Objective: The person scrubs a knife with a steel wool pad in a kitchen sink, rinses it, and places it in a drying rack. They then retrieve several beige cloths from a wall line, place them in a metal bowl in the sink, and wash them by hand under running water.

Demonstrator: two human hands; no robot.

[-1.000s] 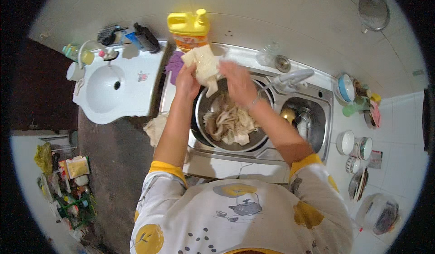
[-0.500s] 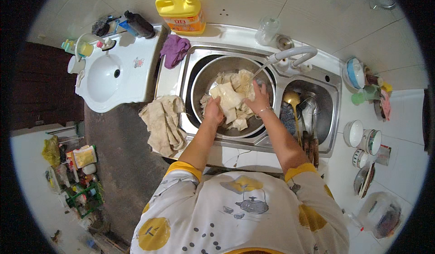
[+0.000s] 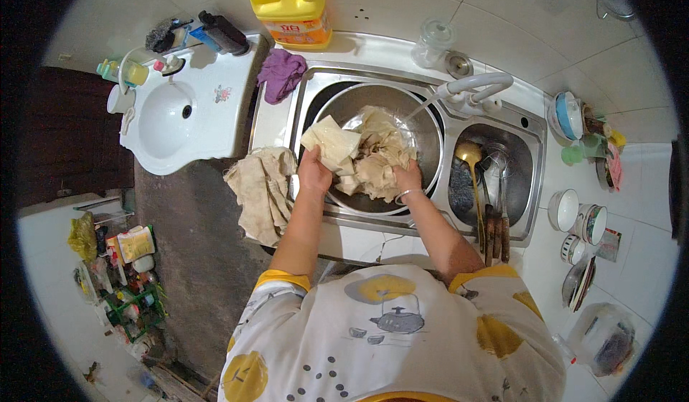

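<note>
My left hand (image 3: pixel 314 172) grips the edge of a flat, folded pale tofu skin sheet (image 3: pixel 331 142) at the left side of a round steel basin (image 3: pixel 426 131). My right hand (image 3: pixel 408 178) is closed on the edge of a pile of crumpled, torn tofu skin (image 3: pixel 375 159) inside the basin; its fingertips are partly hidden by the folds. The basin sits in the left bowl of a steel double sink. From the white tap spout (image 3: pixel 475 82), a thin stream of water falls into the basin.
In the right sink bowl lie a golden ladle (image 3: pixel 469 153) and several long-handled utensils. A beige cloth (image 3: pixel 260 192) hangs over the counter's left edge. Behind stand a purple cloth (image 3: pixel 281 76), a yellow pump jug (image 3: pixel 293 16) and a clear jar (image 3: pixel 434 43). White bowls (image 3: pixel 564 210) sit right.
My left hand has moved left with the folded sheet, away from the pile. My right hand has come lower, from beside the water stream, and closed on the crumpled pieces.
</note>
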